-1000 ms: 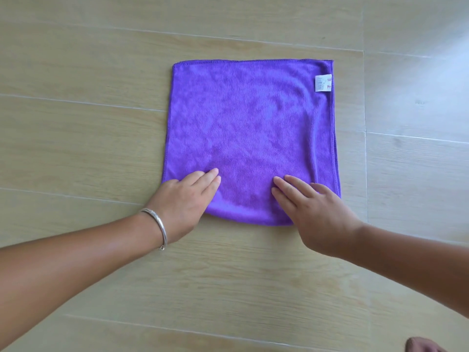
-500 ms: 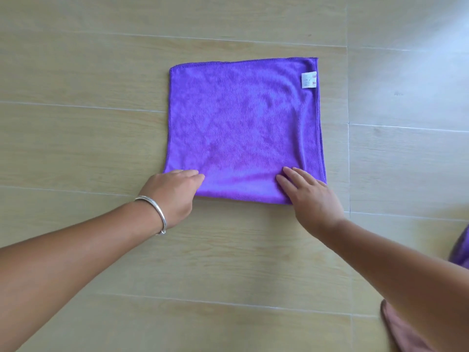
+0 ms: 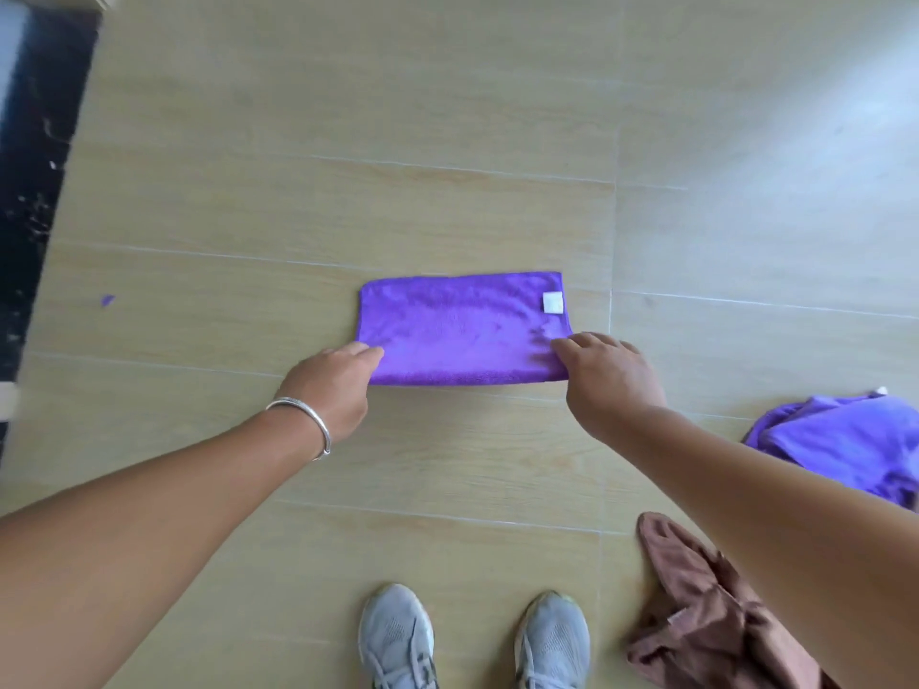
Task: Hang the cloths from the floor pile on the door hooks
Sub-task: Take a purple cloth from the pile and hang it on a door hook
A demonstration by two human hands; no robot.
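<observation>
head view, looking down. left hand (image 3: 332, 385): fingers curled at the near left corner of the purple cloth (image 3: 462, 325), gripping its edge; a silver bangle (image 3: 306, 420) sits on the wrist. right hand (image 3: 604, 377): fingers curled over the near right corner of the same cloth, pinching it; thumb position hidden. the purple cloth lies on the floor (image 3: 447, 141) between the two hands, at 12 o'clock from the shoes, folded into a wide, short rectangle with the folded edge toward the person. a white label (image 3: 552, 303) shows at its far right corner. at 3 o'clock from the right hand, well apart, a second purple cloth (image 3: 840, 440) lies crumpled on the floor at the frame edge. at 5 o'clock from the right hand, a brown cloth (image 3: 696, 619) lies bunched, partly covered by the right forearm. two grey shoes (image 3: 398, 639) stand at 6 o'clock from the folded cloth. a small purple scrap (image 3: 107, 300) lies on the floor at 9 o'clock, near a dark strip (image 3: 35, 191) along the left edge. floor is pale wood-look tile.
</observation>
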